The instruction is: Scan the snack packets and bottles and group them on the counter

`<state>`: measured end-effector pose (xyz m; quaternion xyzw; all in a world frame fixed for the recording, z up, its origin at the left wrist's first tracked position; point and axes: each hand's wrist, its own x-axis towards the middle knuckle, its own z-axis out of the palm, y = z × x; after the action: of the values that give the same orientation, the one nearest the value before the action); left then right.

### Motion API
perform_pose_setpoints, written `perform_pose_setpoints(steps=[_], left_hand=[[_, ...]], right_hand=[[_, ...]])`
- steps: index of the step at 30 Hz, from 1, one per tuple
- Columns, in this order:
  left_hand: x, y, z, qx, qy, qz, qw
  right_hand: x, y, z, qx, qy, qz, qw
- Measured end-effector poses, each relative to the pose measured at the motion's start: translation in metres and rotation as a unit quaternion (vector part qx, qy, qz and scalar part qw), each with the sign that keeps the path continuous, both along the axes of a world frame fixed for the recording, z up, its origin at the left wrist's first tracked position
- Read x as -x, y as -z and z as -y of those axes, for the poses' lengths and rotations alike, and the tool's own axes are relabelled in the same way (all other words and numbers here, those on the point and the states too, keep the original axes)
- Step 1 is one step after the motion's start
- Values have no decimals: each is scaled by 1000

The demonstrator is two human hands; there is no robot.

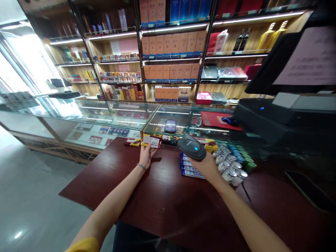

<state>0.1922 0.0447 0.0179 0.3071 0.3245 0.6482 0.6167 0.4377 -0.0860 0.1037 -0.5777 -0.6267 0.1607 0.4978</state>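
In my left hand (146, 156) is a yellow and dark red snack packet (151, 140), held up at the far edge of the brown table with its white barcode label facing me. My right hand (208, 167) grips a black barcode scanner (192, 147) with a lit blue light, its head pointing left toward the packet. The scanner is apart from the packet. Another yellow and dark red packet (133, 141) lies just left of the held one. Under and beside my right hand is a row of blue and white packets (187, 170). The scanner's handle is hidden by my fingers.
Several clear jars with silver lids (231, 171) and green-lidded containers (249, 164) stand right of my right hand. A phone (308, 189) lies at the right. A glass counter (118, 115) runs behind the table (157, 196); a monitor (294, 59) looms at right.
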Motion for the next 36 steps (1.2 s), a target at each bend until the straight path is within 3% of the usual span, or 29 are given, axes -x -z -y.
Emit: perform_pose_setpoints(steps=[4, 9, 21, 25, 29, 32, 34, 36], left_hand=[[12, 11, -6, 26, -14, 18, 999], [14, 18, -9, 39, -19, 39, 998], [12, 21, -10, 13, 11, 69, 997], [11, 23, -10, 20, -7, 58, 998], [16, 22, -17, 26, -44, 6, 999], [33, 18, -27, -10, -114, -78, 990], [51, 14, -32, -49, -175, -169, 969], [70, 10, -35, -86, -237, -267, 930]], right_hand=[[28, 25, -6, 57, -66, -5, 996], [42, 48, -5, 172, -81, 16, 982], [43, 64, -3, 164, -75, 89, 980], [45, 63, -4, 165, -72, 93, 979], [52, 57, -6, 157, -61, 89, 982], [56, 54, -8, 148, -60, 88, 983], [58, 53, -10, 155, -62, 92, 982], [60, 51, -13, 169, -62, 92, 979]])
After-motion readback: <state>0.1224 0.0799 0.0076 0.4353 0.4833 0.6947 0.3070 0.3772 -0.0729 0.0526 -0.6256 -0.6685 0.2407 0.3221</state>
